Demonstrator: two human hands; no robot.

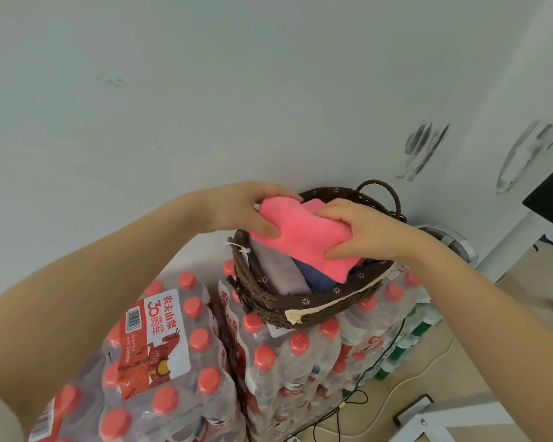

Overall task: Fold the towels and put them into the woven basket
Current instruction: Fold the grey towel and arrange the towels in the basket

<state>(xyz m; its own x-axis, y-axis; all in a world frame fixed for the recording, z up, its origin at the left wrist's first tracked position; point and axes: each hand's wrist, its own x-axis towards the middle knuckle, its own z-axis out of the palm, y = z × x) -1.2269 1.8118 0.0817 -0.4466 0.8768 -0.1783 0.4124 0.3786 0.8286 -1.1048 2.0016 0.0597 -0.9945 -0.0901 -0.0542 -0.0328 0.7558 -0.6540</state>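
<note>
My left hand (pixel 246 212) and right hand (pixel 361 231) pinch the folded pink towel (pixel 300 234) over the woven basket (pixel 268 301), placing it; next, I'd lower it beside the grey towel (pixel 278 269) and blue towel (pixel 316 275)

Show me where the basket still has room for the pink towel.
The woven basket is crowded on its left: a grey towel and a blue towel lie side by side. Its right part, under the pink towel, is hidden.

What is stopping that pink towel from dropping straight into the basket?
Nothing visible. Both hands, left hand and right hand, hold the pink towel right over the open basket. A grey towel and blue towel already lie inside, with room on top.
</note>
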